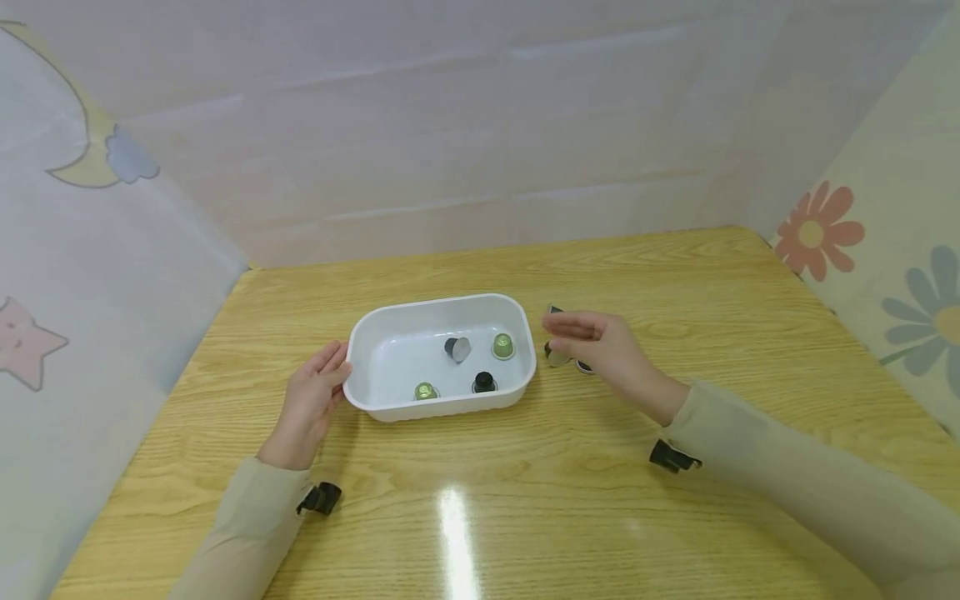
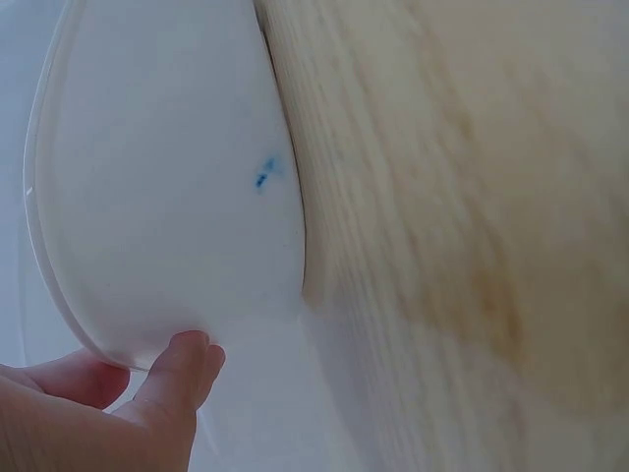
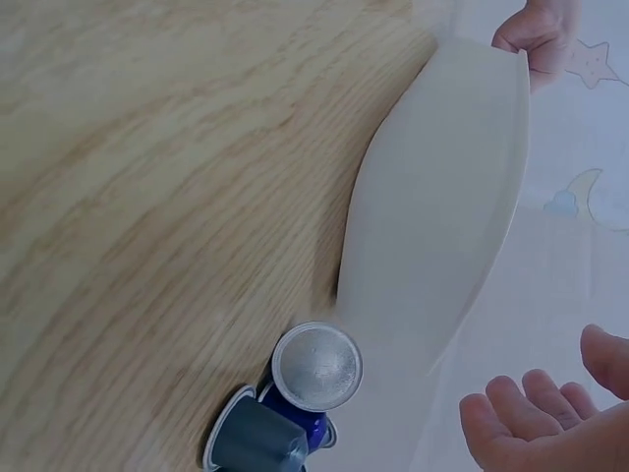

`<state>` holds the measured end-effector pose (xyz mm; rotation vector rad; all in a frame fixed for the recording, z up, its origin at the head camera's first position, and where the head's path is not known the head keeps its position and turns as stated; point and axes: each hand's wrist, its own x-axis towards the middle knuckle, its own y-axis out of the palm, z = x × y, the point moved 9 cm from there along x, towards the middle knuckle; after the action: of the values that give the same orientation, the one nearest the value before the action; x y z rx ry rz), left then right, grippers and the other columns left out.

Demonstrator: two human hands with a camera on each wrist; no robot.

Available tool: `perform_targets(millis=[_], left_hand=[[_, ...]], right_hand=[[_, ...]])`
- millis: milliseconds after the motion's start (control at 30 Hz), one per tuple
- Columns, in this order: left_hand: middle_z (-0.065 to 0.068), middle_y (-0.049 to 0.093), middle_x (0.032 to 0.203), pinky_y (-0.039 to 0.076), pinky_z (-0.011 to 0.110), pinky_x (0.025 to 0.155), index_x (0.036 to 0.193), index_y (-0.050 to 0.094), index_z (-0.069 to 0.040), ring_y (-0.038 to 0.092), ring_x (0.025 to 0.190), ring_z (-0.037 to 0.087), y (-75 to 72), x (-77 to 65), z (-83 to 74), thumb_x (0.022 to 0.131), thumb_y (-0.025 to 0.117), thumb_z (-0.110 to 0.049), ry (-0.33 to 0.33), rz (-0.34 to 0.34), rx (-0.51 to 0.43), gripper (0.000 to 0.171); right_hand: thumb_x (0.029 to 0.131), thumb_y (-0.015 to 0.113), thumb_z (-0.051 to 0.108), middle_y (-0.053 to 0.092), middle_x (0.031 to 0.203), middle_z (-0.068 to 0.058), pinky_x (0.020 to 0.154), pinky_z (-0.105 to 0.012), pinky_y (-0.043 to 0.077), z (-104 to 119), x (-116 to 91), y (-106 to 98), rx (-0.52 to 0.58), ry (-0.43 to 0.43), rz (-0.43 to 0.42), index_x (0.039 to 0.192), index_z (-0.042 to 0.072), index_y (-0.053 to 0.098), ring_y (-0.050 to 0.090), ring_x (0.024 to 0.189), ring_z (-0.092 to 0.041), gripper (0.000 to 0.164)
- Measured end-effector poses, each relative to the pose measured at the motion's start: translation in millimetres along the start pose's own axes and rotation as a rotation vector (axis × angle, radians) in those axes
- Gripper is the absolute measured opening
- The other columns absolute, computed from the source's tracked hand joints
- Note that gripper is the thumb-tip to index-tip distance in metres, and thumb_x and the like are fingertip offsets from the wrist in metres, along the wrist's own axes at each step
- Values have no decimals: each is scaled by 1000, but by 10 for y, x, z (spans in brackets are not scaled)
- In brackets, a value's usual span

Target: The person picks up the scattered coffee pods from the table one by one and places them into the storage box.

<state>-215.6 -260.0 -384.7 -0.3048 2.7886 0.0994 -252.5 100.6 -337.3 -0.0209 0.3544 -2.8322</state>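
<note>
A white plastic bin (image 1: 442, 412) stands on the table with several coffee capsules inside. Among them are a green capsule (image 1: 502, 345), another green capsule (image 1: 425, 391), a black capsule (image 1: 484, 382) and one tipped capsule (image 1: 459, 349) showing its silver lid. My left hand (image 1: 309, 404) grips the bin's left end, thumb at the rim. Off the right end, my right hand (image 1: 600, 346) hovers above more capsules with nothing in it, its fingers loosely bent. In the right wrist view these include a silver-lidded capsule (image 3: 317, 367), a blue capsule (image 3: 298, 420) and a dark grey capsule (image 3: 257, 438).
The wood-grain table (image 1: 570, 500) extends around the bin on all sides. Printed fabric walls (image 1: 450, 150) enclose it at the back and both sides. A blue mark (image 2: 265, 173) shows on the bin's outer wall.
</note>
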Motion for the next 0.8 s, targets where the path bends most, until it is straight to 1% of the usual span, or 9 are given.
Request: perform_targets(millis=[133,267,333,400,533,567,633,700,800], left_hand=[[5,24,158,43,21,96,156,14,-7,33,140,19,6,0,-12,104,42,-4,1,5,5,59],[5,23,158,41,23,98,156,14,-7,32,140,19,7,-4,-14,104,42,-4,1,9,12,59],[6,23,159,41,23,99,156,14,-7,31,140,19,7,-6,-9,104,42,-4,2,12,15,59],[6,23,159,41,23,98,156,14,-7,31,140,19,8,-9,-5,104,42,-4,2,12,16,59],[6,24,158,42,20,95,156,14,-7,32,140,19,3,-11,0,104,42,-4,1,8,16,59],[6,24,158,43,20,93,156,15,-7,32,140,19,2,-12,0,104,42,-4,0,5,15,59],[6,24,158,43,18,91,155,15,-6,32,140,19,4,-13,-1,104,42,-4,-1,5,13,58],[6,25,158,44,17,89,155,15,-7,32,140,19,2,-10,2,104,42,-4,-4,1,12,58],[6,25,158,44,16,86,156,15,-7,32,140,19,-2,-6,2,104,42,-4,-8,-3,12,58]], right_hand=[[93,66,9,59,132,-17,90,-21,47,-54,-14,-75,-14,19,-22,132,-3,56,56,120,-30,42],[94,65,8,57,132,-21,89,-20,48,-100,-9,-138,-17,24,-29,133,-3,55,62,109,-13,42],[94,65,8,55,133,-23,89,-20,48,-119,-9,-174,-14,29,-35,134,-3,55,62,106,-8,42],[95,65,9,54,134,-24,89,-19,47,-133,-10,-219,-25,30,-50,134,-4,54,62,108,-11,43],[95,64,11,54,136,-21,89,-18,46,-156,-13,-323,-43,23,-87,134,-3,54,55,122,-27,42],[96,64,11,54,136,-20,90,-17,46,-158,-14,-345,-48,13,-95,134,-3,54,55,122,-26,42],[96,64,10,55,136,-20,89,-16,46,-163,-17,-384,-44,-5,-106,134,-4,54,57,119,-19,42],[95,64,10,55,135,-20,89,-15,45,-168,-23,-415,-41,-21,-117,133,-4,54,60,111,-7,42],[95,64,10,54,135,-22,88,-15,46,-180,-36,-454,-33,-32,-131,133,-6,53,58,102,5,43]])
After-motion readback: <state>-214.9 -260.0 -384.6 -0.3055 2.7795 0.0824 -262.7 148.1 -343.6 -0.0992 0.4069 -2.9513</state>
